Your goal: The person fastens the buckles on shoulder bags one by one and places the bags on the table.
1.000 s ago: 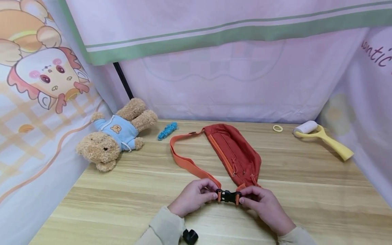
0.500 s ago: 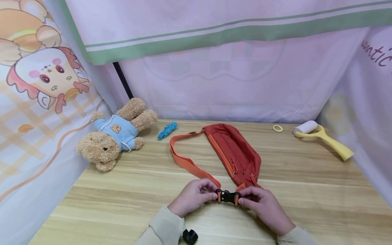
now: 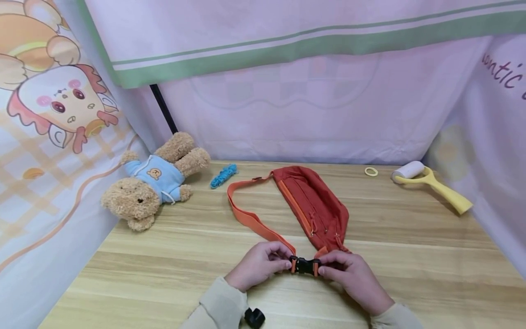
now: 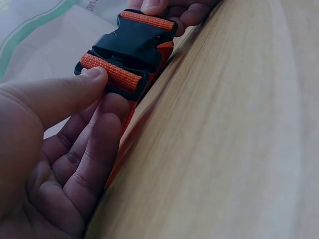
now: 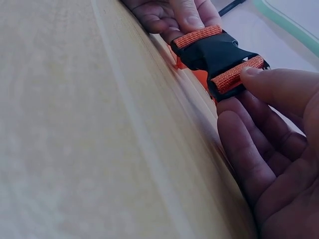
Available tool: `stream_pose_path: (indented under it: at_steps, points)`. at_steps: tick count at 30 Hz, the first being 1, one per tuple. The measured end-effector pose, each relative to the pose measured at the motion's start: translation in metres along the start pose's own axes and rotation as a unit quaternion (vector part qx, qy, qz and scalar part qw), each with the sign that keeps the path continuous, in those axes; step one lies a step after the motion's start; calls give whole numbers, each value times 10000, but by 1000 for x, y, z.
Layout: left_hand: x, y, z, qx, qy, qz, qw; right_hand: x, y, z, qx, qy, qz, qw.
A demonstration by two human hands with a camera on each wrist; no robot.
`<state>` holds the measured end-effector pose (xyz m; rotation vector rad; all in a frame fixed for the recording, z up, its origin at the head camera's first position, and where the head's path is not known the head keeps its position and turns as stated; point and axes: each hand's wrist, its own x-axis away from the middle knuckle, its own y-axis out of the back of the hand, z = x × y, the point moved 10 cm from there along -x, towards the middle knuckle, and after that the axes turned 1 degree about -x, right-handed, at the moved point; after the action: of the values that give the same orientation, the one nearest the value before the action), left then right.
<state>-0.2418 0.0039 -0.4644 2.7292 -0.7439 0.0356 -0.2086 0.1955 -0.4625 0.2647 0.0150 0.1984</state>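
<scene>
Fingers of left hand and right hand pinch a buckle, roomy tabletop toward both side edges.

Side-release buckle: moulded plastic, smooth, with a dull sheen in the 2 wrist views reaching me. At its 2 ends I see webbing strap, coarsely woven, ribbed and matt. Waist bag: matt cloth, softly creased. Tabletop: wood-grained, smooth, faintly satin. Teddy bear: rough, curly plush; its hoodie I read as matt, finer-surfaced cloth. Cord bundle: stringy, uneven. Lint roller: handle of smooth plastic, roll smooth and paper-like. Curtain: thin printed cloth, matt, wrinkled. Sleeves: matt cloth. Ring: smooth; its material I cannot tell.
</scene>
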Motion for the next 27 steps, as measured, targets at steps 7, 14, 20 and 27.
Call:
stream_pose_path:
  at_steps: [7, 14, 20, 27]
  points:
    - [0, 2, -1, -80, 9, -90, 9999, 0, 0, 0, -379, -179, -4, 9991]
    - [-1, 2, -2, -60, -147, -125, 9998, 1, 0, 0, -555, -142, -35, 9984]
    - [-1, 1, -1, 174, -141, -89, 9997, 1, 1, -3, -365, -193, -87, 9991]
    - [0, 1, -1, 373, -27, -78, 9993, 0, 0, -1, -87, -133, -59, 9999]
